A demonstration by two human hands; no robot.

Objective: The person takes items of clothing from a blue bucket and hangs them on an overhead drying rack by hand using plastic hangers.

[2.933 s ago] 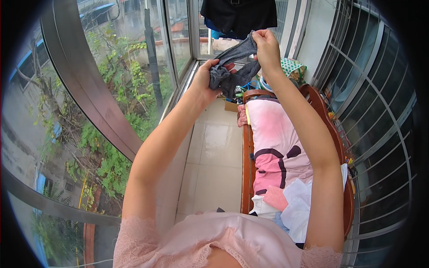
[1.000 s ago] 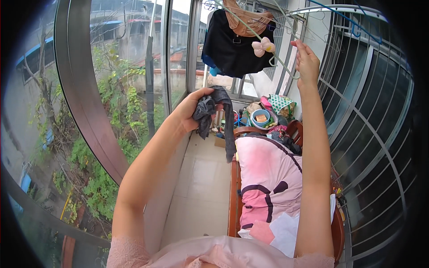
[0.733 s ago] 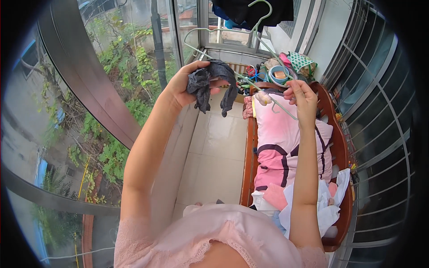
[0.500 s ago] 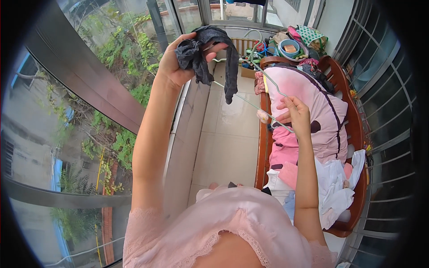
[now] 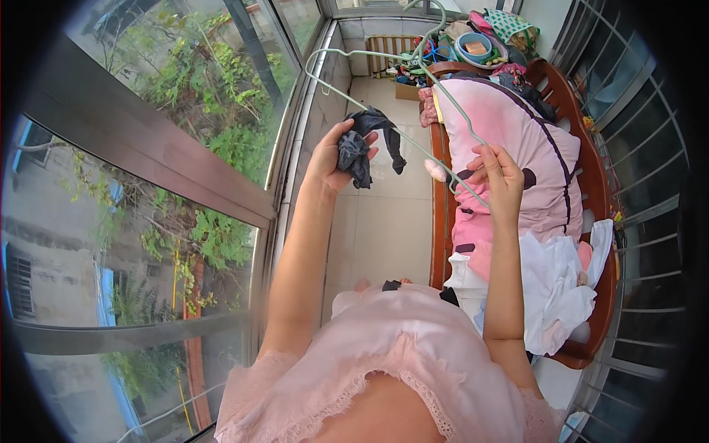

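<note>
My left hand (image 5: 330,161) is closed around a bunched dark grey cloth garment (image 5: 356,153), one narrow end of which hangs to the right of my fingers. The garment lies against the lower bar of a pale green wire hanger (image 5: 419,53); whether it passes over the bar I cannot tell. With thumb and fingers, my right hand (image 5: 500,176) pinches the hanger near its right corner, and the hook points away from me. On the lower bar, close to my right hand, sits a small pale pink lump (image 5: 435,170).
At right, a reddish-brown wooden bench (image 5: 437,244) bears a large pink cushion (image 5: 509,133) and white clothes (image 5: 557,288). Behind it are a blue basin (image 5: 473,46) and piled cloths. Windows (image 5: 199,111) line the left; metal bars (image 5: 642,244) line the right.
My left hand has come down and to the right with the dark garment, now more bunched. The hanger's far end has swung up and left; my right hand keeps its grip.
</note>
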